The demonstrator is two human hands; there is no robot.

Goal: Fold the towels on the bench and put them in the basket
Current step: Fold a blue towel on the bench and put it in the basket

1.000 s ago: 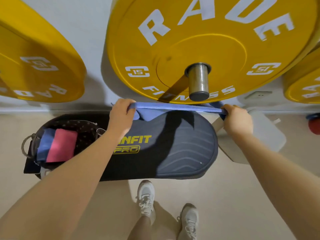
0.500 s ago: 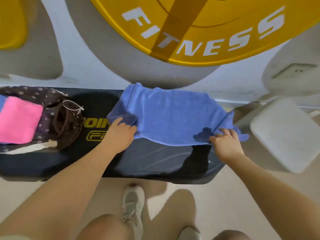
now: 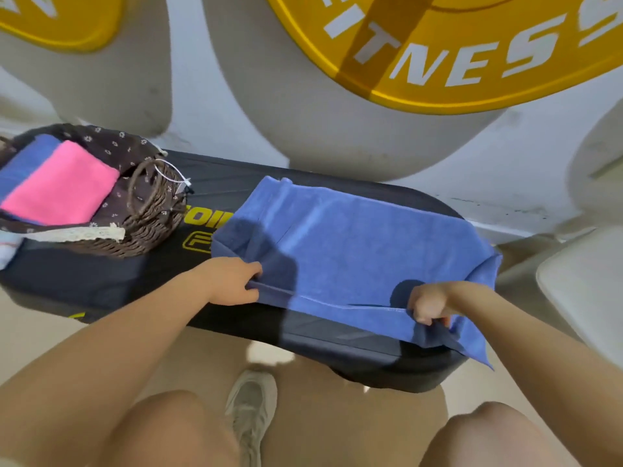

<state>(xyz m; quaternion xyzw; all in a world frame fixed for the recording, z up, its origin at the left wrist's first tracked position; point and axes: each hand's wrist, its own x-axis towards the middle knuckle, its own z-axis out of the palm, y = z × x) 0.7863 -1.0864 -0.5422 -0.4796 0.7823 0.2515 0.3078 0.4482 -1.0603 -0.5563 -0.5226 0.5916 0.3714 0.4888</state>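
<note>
A blue towel (image 3: 350, 244) lies spread over the right half of the black bench (image 3: 101, 281). My left hand (image 3: 232, 281) pinches its near left corner against the bench. My right hand (image 3: 429, 303) grips the near right corner, which hangs over the bench's front edge. A brown wicker basket (image 3: 148, 227) with a dark flowered lining stands on the bench's left end. Inside it lie a folded pink towel (image 3: 64, 187) and a folded blue towel (image 3: 23, 163).
A large yellow weight plate (image 3: 455, 52) hangs on the wall above the bench, another yellow plate (image 3: 64, 18) at the upper left. A white stool (image 3: 586, 284) stands to the right. My knees and one shoe (image 3: 251, 409) are below on the beige floor.
The towel was held stretched in the air, then laid flat on the bench. Both hands have drawn its near edge toward me; the right hand now grips the corner.
</note>
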